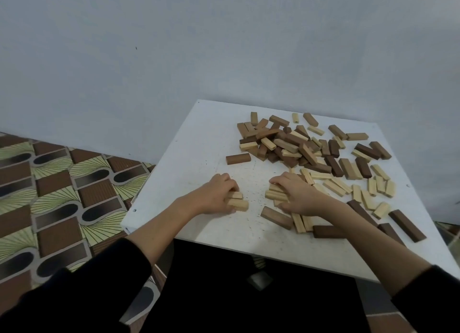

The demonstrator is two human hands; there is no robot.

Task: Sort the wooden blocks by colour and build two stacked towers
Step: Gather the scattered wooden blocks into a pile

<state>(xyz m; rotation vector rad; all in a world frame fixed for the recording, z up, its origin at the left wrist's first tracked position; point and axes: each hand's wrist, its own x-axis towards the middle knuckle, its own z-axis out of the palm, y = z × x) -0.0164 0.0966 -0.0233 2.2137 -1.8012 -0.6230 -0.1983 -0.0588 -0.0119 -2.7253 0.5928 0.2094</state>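
1. Left hand (pixel 216 194) has its fingers curled round two light blocks (pixel 237 201) near the table (pixel 199 138) edge.
2. Right hand (pixel 297 195) grips another light bunch (pixel 275 194).
3. Mixed pile (pixel 298 143) sits behind, dark and light.

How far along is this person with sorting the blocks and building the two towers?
Barely started. Done: no tower stands yet; some light blocks lie loosely gathered on the white table. In hand: the left hand grips a couple of light blocks, and the right hand grips a few more. Left: the big mixed pile of dark and light blocks is unsorted, and both towers remain to build.
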